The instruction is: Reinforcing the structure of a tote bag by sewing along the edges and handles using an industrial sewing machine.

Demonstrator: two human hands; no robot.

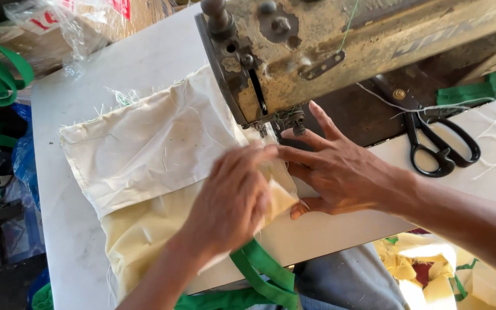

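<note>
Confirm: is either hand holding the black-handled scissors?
No: the black-handled scissors lie alone on the white table, while the left hand and right hand press the cream fabric.

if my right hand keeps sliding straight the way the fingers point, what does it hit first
Probably the left hand: the right hand lies flat on the cream fabric, fingers pointing left, its fingertips already about touching the left hand's fingers.

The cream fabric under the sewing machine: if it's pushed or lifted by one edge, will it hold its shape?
Probably not. The cream fabric lies folded and creased, so it looks floppy. Both the left hand and right hand press it flat, suggesting it shifts easily. Its frayed edge may shed threads.
</note>
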